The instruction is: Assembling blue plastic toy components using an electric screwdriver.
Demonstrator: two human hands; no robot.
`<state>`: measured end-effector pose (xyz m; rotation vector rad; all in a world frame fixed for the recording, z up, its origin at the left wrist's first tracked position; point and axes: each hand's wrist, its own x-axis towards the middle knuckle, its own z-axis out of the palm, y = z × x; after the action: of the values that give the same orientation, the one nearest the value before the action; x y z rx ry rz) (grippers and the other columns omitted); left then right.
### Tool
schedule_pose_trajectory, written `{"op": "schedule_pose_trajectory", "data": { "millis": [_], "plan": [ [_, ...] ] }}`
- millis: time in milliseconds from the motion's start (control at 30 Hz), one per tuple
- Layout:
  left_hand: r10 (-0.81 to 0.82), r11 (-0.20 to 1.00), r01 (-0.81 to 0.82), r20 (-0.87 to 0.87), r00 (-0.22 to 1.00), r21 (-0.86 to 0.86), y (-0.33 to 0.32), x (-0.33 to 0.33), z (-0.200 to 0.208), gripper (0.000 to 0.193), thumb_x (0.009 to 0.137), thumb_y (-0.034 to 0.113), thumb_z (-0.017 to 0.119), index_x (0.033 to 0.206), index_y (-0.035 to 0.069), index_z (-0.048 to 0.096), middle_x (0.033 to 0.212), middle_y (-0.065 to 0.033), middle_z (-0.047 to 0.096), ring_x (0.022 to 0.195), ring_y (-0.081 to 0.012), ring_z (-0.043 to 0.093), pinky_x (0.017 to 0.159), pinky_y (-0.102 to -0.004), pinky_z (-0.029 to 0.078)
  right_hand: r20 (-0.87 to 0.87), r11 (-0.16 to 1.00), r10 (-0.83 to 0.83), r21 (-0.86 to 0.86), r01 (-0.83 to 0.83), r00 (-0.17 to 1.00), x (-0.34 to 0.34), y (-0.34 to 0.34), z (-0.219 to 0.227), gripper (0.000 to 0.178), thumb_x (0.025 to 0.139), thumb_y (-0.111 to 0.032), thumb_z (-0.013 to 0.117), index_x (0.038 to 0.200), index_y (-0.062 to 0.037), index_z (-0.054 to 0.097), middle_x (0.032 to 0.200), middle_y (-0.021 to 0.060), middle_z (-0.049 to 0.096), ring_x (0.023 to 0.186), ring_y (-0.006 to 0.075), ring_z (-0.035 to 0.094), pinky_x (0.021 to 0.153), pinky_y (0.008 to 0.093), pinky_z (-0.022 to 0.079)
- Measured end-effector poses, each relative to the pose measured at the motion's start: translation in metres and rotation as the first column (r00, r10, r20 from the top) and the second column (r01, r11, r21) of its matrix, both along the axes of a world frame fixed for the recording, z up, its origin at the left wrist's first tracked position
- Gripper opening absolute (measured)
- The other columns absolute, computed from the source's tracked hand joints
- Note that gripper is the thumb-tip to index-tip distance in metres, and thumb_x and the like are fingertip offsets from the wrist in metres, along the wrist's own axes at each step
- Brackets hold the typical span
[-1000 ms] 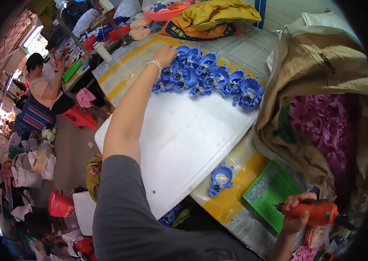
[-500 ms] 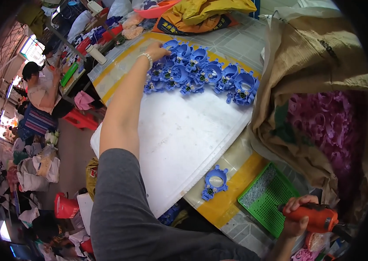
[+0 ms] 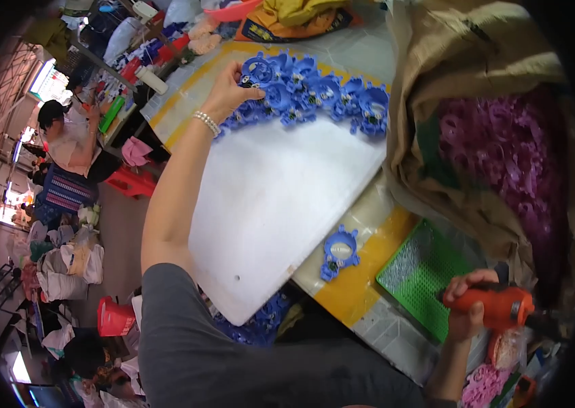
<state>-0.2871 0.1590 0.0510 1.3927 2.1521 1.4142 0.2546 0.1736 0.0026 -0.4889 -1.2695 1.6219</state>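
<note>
Here, one orange tool [image 3: 501, 304] in right hand [image 3: 463, 324], one basket [image 3: 425, 277]

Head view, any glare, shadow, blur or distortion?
Head view: washed-out glare at the bright patch, upper left; head view: pink parts inside the brown sack fall into shadow; head view: blue parts look slightly soft; head view: fisheye bending, black rim.

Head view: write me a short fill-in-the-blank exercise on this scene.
The orange tool is in the ____ hand.
The left hand touches plastic parts coloured ____.
Exactly ____ such part lies alone between the white board and the perforated tray.
That tray is coloured ____.
Missing words: right; blue; one; green.
</note>
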Motion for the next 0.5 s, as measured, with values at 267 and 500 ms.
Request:
{"op": "schedule_pose_trajectory", "data": {
  "millis": [267, 500],
  "plan": [
    [-0.184, 0.971, 0.238, 0.551, 0.814, -0.027, -0.095, 0.127, -0.023, 0.050, 0.071, 0.005, 0.070, 0.116, 0.001, 0.048, 0.101, -0.0087, 0.061, 0.081, -0.0150, 0.063, 0.079, -0.0292, 0.049, 0.043, 0.998, 0.062, 0.030, -0.063, 0.997, -0.009, -0.004, -0.007, 0.052, 0.077, -0.040, 0.063, 0.103, -0.0008, 0.042, 0.080, 0.0079, 0.048, 0.063, 0.0167, 0.046, 0.056, 0.0294, 0.041],
    [-0.139, 0.939, 0.339, 0.830, 0.541, -0.064, -0.158, 0.259, -0.043, 0.063, 0.061, 0.011, 0.078, 0.113, 0.002, 0.046, 0.112, -0.0193, 0.056, 0.069, -0.0170, 0.063, 0.066, -0.0268, 0.052, -0.046, 0.996, 0.032, 0.088, -0.028, 0.998, -0.018, 0.000, -0.018, 0.038, 0.080, -0.028, 0.064, 0.099, 0.0001, 0.047, 0.074, 0.0060, 0.052, 0.061, 0.0135, 0.053, 0.054, 0.0261, 0.045]
  ]
}}
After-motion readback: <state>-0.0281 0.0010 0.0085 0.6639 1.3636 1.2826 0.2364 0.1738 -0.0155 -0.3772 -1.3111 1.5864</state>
